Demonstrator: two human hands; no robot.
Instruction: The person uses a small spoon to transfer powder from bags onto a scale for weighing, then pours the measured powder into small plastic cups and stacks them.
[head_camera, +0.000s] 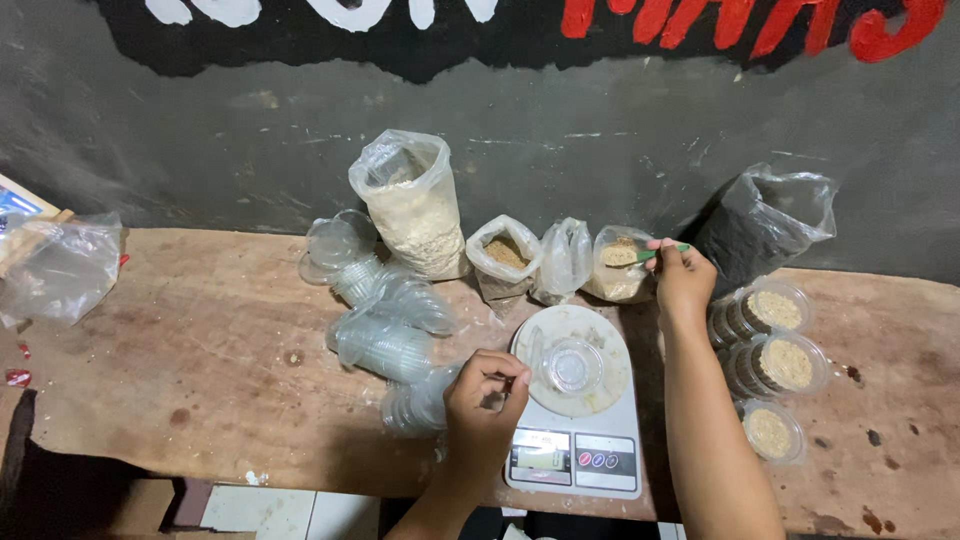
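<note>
Fingers of right hand (683, 278) pinch green spoon (650, 254); left hand (483, 395) curls beside scale (575, 420), seemingly empty.

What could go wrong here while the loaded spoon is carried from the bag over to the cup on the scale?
1. The right hand holds a heaped green spoon above the open bag; powder may spill onto the wooden table on the way.
2. The clear cup on the scale is small and light, so the left hand beside it might nudge it.
</note>
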